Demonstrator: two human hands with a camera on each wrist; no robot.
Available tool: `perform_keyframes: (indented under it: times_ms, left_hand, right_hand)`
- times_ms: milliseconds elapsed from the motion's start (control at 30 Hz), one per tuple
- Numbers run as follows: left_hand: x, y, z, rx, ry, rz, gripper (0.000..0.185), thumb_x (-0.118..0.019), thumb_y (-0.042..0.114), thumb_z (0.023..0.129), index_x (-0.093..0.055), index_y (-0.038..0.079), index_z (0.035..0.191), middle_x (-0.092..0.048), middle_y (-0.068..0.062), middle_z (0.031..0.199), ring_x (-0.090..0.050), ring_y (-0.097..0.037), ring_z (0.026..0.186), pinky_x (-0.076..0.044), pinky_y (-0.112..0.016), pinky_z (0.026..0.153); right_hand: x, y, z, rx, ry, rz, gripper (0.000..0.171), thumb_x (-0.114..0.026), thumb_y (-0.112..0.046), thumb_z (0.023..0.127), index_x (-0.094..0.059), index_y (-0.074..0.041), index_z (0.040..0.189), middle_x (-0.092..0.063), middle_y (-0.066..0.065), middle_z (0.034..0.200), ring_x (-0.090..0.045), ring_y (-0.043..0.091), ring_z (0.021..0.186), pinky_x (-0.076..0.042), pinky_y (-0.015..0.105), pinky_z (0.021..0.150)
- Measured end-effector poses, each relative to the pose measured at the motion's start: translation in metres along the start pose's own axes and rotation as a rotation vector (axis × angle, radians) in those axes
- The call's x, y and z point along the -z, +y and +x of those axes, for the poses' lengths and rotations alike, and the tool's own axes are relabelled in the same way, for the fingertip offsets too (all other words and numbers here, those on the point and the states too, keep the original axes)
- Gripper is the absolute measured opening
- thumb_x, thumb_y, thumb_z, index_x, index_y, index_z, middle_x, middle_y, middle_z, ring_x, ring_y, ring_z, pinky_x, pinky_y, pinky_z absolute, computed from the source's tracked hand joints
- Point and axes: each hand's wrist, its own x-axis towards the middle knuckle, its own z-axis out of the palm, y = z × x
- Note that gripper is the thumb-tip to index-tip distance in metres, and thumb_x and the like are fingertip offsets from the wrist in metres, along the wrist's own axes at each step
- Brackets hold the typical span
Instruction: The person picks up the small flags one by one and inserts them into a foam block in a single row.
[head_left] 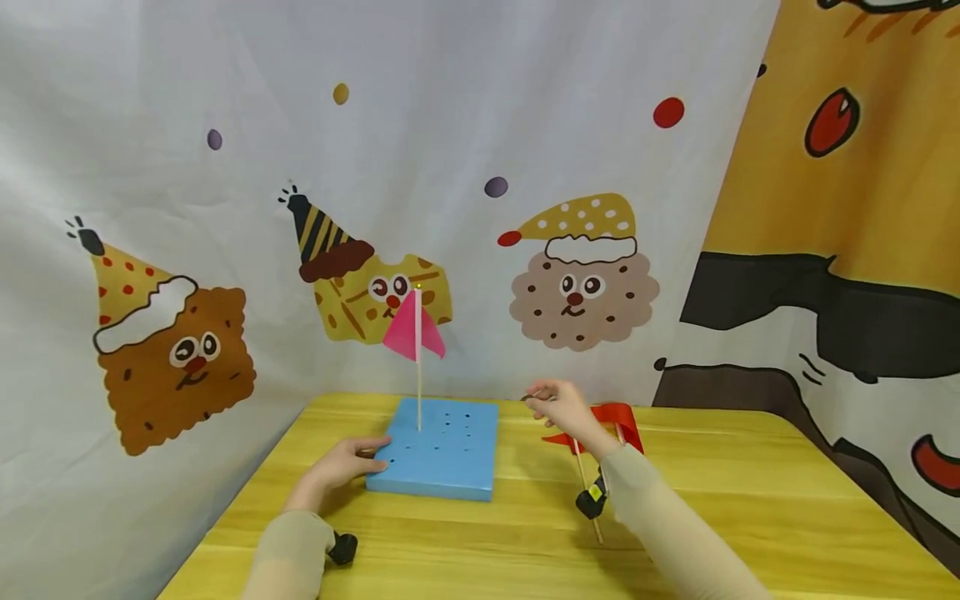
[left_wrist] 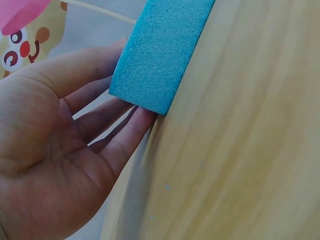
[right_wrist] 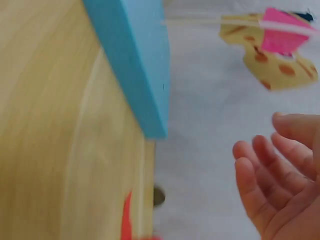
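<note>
Left hand [head_left: 341,463] holds the blue block [head_left: 442,465]; the yellow wrist tag [head_left: 596,492] is unreadable.

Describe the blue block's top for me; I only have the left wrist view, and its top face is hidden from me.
Observer: The block has several small dark holes in its top face.

Operator: Identify the pink shape at my upper left.

Observer: It is a flag fixed to the upper end of a pale stick that stands upright in the block.

Operator: Report what else is on the table.

Observer: Red flag material with thin sticks, to the right of the block, partly hidden behind a sleeve.
</note>
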Motion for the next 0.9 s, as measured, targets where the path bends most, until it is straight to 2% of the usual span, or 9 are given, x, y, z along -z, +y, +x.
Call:
perform_keyframes:
  times_ms: [267, 400, 600, 900]
  left_hand:
    - [0.001, -0.005, 0.002, 0.012, -0.015, 0.029, 0.058, -0.069, 0.022, 0.092, -0.049, 0.001, 0.142, -0.04, -0.028, 0.145, -0.038, -0.047, 0.131, -0.047, -0.046, 0.097]
    - [0.0, -0.004, 0.003, 0.018, -0.009, 0.016, 0.058, -0.07, 0.021, 0.091, -0.05, 0.001, 0.141, -0.04, -0.028, 0.144, -0.037, -0.048, 0.131, -0.047, -0.047, 0.097]
    - [0.003, -0.001, 0.003, 0.006, -0.015, 0.023, 0.057, -0.069, 0.019, 0.092, -0.049, -0.001, 0.141, -0.039, -0.029, 0.145, -0.035, -0.049, 0.132, -0.047, -0.047, 0.097]
    - [0.001, -0.001, 0.003, -0.001, -0.024, 0.047, 0.056, -0.068, 0.019, 0.093, -0.049, -0.001, 0.141, -0.04, -0.029, 0.144, -0.037, -0.049, 0.131, -0.048, -0.045, 0.095]
  right_hand:
    - [0.033, 0.042, -0.033, -0.175, 0.043, -0.12, 0.015, -0.074, -0.011, 0.085, -0.071, 0.0, 0.095, -0.071, 0.008, 0.083, -0.067, 0.031, 0.063, -0.057, 0.044, 0.058]
    - [0.04, 0.056, -0.047, -0.251, 0.031, -0.173, 0.009, -0.074, -0.009, 0.084, -0.071, -0.001, 0.085, -0.068, 0.01, 0.073, -0.065, 0.028, 0.057, -0.056, 0.038, 0.053]
    - [0.043, 0.068, -0.059, -0.279, -0.022, -0.247, 0.015, -0.077, -0.012, 0.081, -0.067, -0.004, 0.073, -0.061, 0.008, 0.057, -0.057, 0.017, 0.046, -0.05, 0.03, 0.045]
    - [0.038, 0.079, -0.068, -0.275, -0.045, -0.315, 0.021, -0.078, -0.014, 0.079, -0.066, -0.005, 0.065, -0.058, 0.005, 0.054, -0.057, 0.016, 0.043, -0.048, 0.028, 0.041]
